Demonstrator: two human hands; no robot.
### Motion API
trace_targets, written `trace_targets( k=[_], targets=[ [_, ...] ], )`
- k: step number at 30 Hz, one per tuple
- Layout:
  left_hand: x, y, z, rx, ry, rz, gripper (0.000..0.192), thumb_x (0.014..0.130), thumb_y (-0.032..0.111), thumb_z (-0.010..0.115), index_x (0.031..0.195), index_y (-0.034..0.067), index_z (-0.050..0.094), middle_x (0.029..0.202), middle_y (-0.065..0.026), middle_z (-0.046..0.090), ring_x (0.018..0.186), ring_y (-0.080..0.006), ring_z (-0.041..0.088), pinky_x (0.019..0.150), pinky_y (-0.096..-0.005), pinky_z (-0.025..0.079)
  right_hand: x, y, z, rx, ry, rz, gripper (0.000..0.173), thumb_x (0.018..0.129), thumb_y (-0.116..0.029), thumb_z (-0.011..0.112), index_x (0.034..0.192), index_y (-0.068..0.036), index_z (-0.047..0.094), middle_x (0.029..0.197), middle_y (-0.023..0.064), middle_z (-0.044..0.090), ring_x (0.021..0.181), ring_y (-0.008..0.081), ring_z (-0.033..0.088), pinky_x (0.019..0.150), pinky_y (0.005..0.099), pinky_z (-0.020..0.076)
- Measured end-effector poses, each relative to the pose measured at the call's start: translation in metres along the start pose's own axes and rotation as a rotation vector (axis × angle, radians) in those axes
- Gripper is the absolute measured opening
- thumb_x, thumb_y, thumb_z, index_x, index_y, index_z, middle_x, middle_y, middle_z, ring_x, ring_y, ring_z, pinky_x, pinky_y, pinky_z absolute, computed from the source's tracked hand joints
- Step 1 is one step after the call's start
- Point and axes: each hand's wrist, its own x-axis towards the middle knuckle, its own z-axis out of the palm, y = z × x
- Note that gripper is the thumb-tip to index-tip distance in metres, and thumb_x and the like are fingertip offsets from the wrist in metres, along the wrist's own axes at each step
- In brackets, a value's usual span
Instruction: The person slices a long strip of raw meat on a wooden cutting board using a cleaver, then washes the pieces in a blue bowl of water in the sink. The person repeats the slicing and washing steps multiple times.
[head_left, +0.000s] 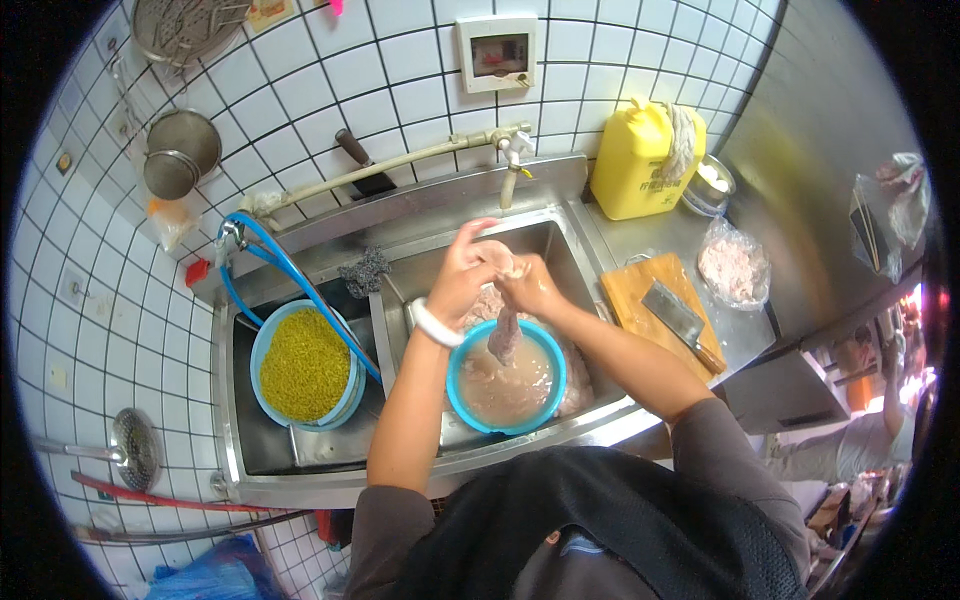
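Note:
Over the right basin of a steel double sink, my left hand and my right hand meet on a piece of pale, wet raw meat or offal. Its lower end hangs down over a blue plastic basin of cloudy water. Both hands grip its upper part; a pale fold shows between the fingers of the left. More raw pieces lie in the sink behind and to the right of the basin. A white band circles my left wrist.
Left sink basin: a blue tub of chopped green food with a blue hose across it. A tap stands behind. Right counter: a cleaver on a wooden board, bagged meat and a yellow jug. A person is far right.

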Motion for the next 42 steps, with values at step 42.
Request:
trace_targets(
  k=[42],
  targets=[
    [-0.122, -0.2, -0.098, 0.519, 0.445, -0.307, 0.042, 0.075, 0.013, 0.074, 0.11, -0.001, 0.056, 0.102, -0.011, 0.065, 0.085, -0.0196, 0.063, 0.081, -0.0327, 0.049, 0.024, -0.35, -0.003, -0.001, -0.064, -0.378, 0.016, 0.085, -0.017, 0.058, 0.095, -0.006, 0.053, 0.085, 0.0099, 0.05, 0.073, 0.0204, 0.048, 0.061, 0.0365, 0.0421]
  ],
)
